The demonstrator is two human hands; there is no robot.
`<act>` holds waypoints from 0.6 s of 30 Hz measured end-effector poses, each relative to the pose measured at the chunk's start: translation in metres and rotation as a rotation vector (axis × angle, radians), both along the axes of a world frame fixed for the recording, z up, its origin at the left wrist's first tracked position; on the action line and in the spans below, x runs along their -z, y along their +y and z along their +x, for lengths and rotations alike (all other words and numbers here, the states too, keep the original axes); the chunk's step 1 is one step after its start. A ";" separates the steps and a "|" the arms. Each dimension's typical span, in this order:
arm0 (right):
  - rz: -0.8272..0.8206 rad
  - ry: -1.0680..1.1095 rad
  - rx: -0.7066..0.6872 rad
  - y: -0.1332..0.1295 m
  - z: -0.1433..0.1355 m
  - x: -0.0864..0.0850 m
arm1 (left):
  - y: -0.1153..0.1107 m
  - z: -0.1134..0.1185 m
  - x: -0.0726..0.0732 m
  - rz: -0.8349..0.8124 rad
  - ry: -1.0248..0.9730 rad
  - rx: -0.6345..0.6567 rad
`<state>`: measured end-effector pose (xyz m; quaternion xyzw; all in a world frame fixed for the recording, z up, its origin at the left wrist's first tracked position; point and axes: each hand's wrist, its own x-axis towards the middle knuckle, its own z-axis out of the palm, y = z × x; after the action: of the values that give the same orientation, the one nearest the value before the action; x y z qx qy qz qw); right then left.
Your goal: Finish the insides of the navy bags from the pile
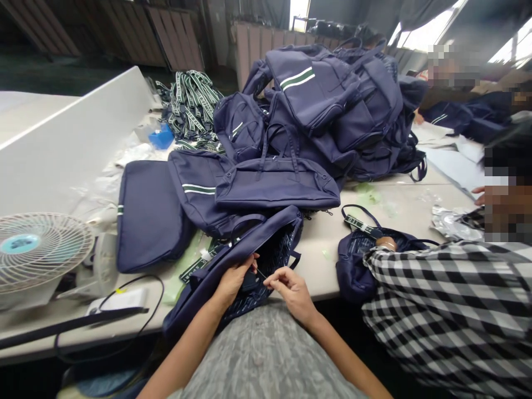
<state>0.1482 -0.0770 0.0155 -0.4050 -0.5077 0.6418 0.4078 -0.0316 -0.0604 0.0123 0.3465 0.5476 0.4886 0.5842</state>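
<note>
A navy bag (261, 233) lies tilted and open at the table's front edge against my body, its printed dark lining showing. My left hand (233, 282) is closed on the bag's near opening edge, thumb and fingers gripping the fabric beside a small dark panel inside. Just to the right, my right hand (291, 288) pinches a thin thread-like strand (261, 274) over the opening. The strand runs toward my left fingertips; its ends are hidden. A green-and-white lettered strap (195, 267) lies by the bag's left side.
Navy bags (316, 100) are piled high at the back, with lettered straps (193, 105) heaped left of them. A fan (41, 249) and cable (160, 299) occupy the left side. At right, a co-worker in a checked sleeve (436, 282) handles another navy bag (353, 271).
</note>
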 end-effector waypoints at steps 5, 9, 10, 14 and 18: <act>-0.096 -0.042 0.169 0.012 -0.003 0.001 | 0.000 0.003 0.005 0.016 0.230 0.121; 0.237 -0.422 0.133 0.040 -0.022 -0.022 | 0.011 -0.005 0.004 0.147 0.565 0.105; 0.336 -0.535 0.111 0.048 -0.028 -0.027 | 0.016 -0.009 0.005 0.186 0.608 0.083; 0.441 -0.882 0.030 0.063 -0.040 -0.021 | 0.041 -0.014 0.016 0.170 0.600 0.042; 0.323 -0.915 0.124 0.058 -0.023 0.017 | 0.050 0.000 0.041 0.083 0.481 0.124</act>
<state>0.1253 -0.0188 -0.0016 -0.6064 -0.7029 0.2856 0.2379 -0.0316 -0.0104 -0.0291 0.5094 0.6280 0.3778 0.4511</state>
